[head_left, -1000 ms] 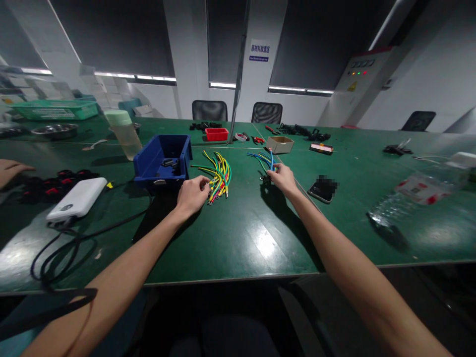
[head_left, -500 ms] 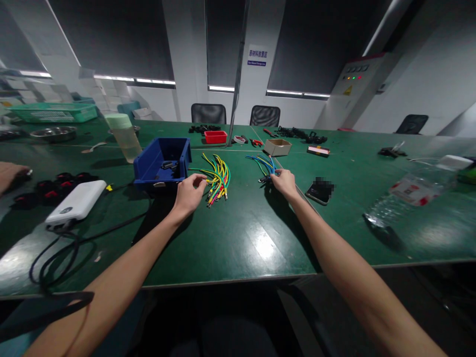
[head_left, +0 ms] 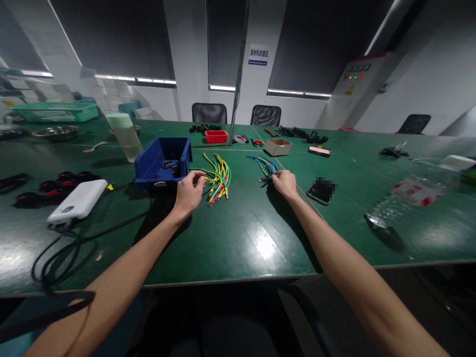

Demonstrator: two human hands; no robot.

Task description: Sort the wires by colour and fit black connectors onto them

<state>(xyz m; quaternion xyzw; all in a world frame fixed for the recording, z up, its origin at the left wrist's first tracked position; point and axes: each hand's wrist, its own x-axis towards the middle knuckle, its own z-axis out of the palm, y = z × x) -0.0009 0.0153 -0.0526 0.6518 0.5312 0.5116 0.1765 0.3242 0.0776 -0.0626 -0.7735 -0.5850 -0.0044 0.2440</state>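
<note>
Green bench top (head_left: 241, 238) is filling most of the view, with dark blinds hanging behind it. Left hand (head_left: 189, 192) is pinching one wire between thumb and forefinger at the near-left edge of the yellow-green wire bundle (head_left: 220, 177). That bundle is lying fanned out mid-bench, just right of the blue bin (head_left: 148, 166). Right hand (head_left: 284, 182) is pressing curled fingers down on the near ends of the blue wire bundle (head_left: 262, 161), which is lying near the first bundle, on its right, not touching it. Small dark parts are sitting inside the bin. Phone (head_left: 319, 192) is lying just right of the right hand, and a clear plastic bottle (head_left: 409, 196) is lying on its side further right. White power bank (head_left: 78, 199) is sitting left of the bin, with a black cable (head_left: 59, 250) looping toward the near edge. Cup with green lid (head_left: 124, 136) is standing behind the bin. Red tray (head_left: 216, 135) and cardboard box (head_left: 279, 146) are sitting further back.
</note>
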